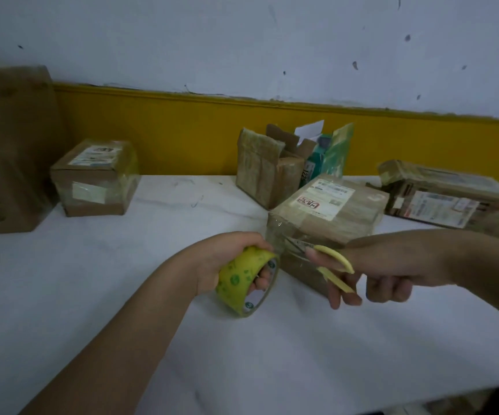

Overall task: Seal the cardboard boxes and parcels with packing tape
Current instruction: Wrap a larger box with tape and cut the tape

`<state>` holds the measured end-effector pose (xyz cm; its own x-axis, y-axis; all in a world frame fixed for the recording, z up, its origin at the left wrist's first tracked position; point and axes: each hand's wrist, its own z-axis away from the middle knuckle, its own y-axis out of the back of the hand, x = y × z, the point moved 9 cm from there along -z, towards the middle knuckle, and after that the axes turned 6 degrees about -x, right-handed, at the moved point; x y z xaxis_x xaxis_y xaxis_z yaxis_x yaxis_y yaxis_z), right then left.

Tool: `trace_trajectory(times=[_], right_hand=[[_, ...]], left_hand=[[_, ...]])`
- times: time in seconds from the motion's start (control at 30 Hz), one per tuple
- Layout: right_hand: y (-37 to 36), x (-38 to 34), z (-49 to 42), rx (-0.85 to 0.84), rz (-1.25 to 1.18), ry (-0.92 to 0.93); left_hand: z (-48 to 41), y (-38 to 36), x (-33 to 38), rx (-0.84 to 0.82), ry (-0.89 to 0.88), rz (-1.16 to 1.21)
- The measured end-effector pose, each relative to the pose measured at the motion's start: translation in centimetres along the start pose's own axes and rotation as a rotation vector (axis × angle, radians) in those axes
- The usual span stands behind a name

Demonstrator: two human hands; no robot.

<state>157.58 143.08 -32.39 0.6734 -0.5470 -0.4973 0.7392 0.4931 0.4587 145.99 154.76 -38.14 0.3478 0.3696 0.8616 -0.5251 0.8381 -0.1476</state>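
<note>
Head-camera view, looking down on a white table (122, 310). Left hand (227, 259), at centre, grips a yellow packing tape roll (242, 283), fingers hooked through its core and palm over the outer face. A clear strip seems to run from the roll toward two o'clock, onto the near corner of a labelled cardboard parcel (326, 211). Right hand (386, 271), at three o'clock from the roll, holds yellow-handled scissors (332, 262) with fingers round the handle loops; the blades are parted at the strip.

The roll looks light and rigid, best held through the core as here. The loose strip is probably thin, sticky and quick to curl back on itself, so it wants tension while cut. The parcel looks stiff-sided, its surface slick with earlier tape; steady it by its edges.

At twelve o'clock an open box (260, 172) stands with flaps up, a brown wrapped bundle inside. A green packet (332, 157) and white paper (311, 128) rise beside it; whether they sit inside cannot be told. A small sealed box (95, 178) lies at ten o'clock, a large carton (8, 151) at nine, and a long taped parcel (446, 196) at two.
</note>
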Motion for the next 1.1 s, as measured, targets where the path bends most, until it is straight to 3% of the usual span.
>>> trace_trajectory(times=[0.2,0.5,0.83,1.0,1.1], right_hand=[[-0.3,-0.8,-2.8,0.012,0.011,-0.095],[0.3,-1.8,-4.1,0.052,-0.044,-0.019],[1.7,-1.9,-3.2,0.384,0.187,0.108],[1.1,-1.6,-3.3,0.348,0.238,0.117],[-0.5,-1.2,-4.4,0.316,0.333,0.096]], left_hand=[[-0.2,0.1,-0.1,0.003,0.005,-0.011],[0.0,0.2,0.0,0.014,0.026,-0.032],[1.1,1.0,-0.1,0.069,0.059,-0.102],[2.1,2.5,-0.4,0.091,0.101,-0.17],[4.0,5.4,0.4,0.217,-0.019,-0.047]])
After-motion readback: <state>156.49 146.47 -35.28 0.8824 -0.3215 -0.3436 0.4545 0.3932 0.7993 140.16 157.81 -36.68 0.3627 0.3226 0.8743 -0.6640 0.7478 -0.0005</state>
